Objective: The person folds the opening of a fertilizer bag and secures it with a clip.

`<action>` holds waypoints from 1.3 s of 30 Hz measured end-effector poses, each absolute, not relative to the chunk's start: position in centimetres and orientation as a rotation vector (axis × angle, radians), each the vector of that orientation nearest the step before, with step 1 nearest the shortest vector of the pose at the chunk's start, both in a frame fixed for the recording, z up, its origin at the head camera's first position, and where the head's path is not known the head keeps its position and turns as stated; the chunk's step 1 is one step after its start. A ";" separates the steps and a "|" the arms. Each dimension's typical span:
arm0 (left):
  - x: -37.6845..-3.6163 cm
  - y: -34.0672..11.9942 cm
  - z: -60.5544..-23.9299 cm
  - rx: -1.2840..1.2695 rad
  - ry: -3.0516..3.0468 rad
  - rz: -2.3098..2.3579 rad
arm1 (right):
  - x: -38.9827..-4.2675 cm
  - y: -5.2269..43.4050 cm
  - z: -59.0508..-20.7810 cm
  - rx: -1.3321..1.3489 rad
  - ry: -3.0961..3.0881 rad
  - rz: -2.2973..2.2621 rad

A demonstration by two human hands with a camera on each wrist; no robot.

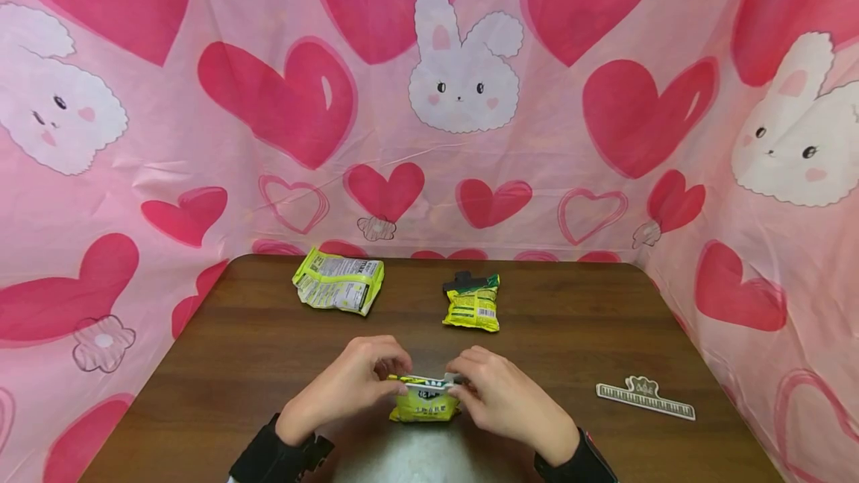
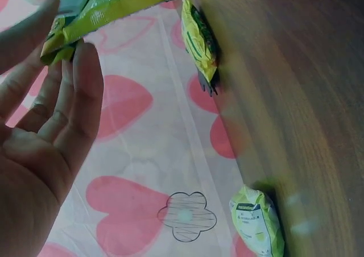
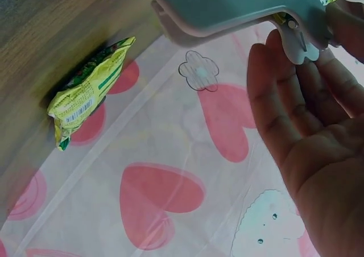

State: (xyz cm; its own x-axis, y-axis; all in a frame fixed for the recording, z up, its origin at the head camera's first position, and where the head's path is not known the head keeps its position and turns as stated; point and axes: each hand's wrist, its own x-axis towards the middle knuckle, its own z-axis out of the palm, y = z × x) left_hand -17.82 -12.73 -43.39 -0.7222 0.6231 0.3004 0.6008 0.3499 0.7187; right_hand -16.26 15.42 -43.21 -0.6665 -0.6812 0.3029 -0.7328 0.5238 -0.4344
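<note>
Head view, near edge of desk (image 1: 268, 334): left hand (image 1: 349, 386) pinches the folded top of a small yellow snack bag (image 1: 424, 407), right hand (image 1: 503, 397) squeezes a pale sealing clip (image 1: 429, 382) onto it; bag looks light, crinkly, slippery, best held along the fold.

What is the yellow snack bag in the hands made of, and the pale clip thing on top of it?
The small yellow-green snack bag looks like thin shiny plastic film: it crinkles and glints. The pale blue-grey sealing clip looks like smooth hard plastic with a matte surface and moulded edges. The left hand and right hand hold both.
</note>
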 end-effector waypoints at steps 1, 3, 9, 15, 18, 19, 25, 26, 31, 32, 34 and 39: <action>-17.8 -12.7 -43.4 1.165 2.558 1.340 | -16.2 15.4 -43.2 1.230 -2.668 0.835; -17.8 -12.6 -43.5 1.163 2.555 1.327 | -16.2 15.4 -43.2 1.212 -2.713 0.860; -17.7 -11.9 -43.9 1.117 2.598 1.227 | -16.4 15.5 -43.2 1.176 -2.853 0.921; -17.6 -11.3 -44.2 1.099 2.622 1.150 | -16.6 15.3 -43.4 1.166 -2.864 0.892; -17.5 -11.2 -44.3 1.117 2.622 1.134 | -16.7 15.2 -43.6 1.185 -2.862 0.858; -17.5 -11.1 -44.2 1.118 2.620 1.131 | -16.7 15.1 -43.6 1.190 -2.866 0.854; -17.2 -11.0 -44.2 1.118 2.614 1.062 | -16.7 14.9 -43.7 1.208 -2.943 0.935; -17.2 -11.0 -44.3 1.116 2.612 1.049 | -16.7 14.9 -43.7 1.211 -2.959 0.950; -17.0 -10.9 -44.2 1.118 2.603 0.997 | -16.4 14.9 -43.8 1.233 -3.011 0.946; -17.0 -10.9 -44.1 1.117 2.598 0.990 | -16.4 14.9 -43.7 1.239 -3.018 0.940; -16.9 -10.9 -44.1 1.117 2.590 0.977 | -16.3 14.9 -43.7 1.263 -3.023 0.926; -16.9 -10.8 -44.1 1.120 2.566 0.974 | -16.2 14.8 -43.7 1.308 -3.032 0.924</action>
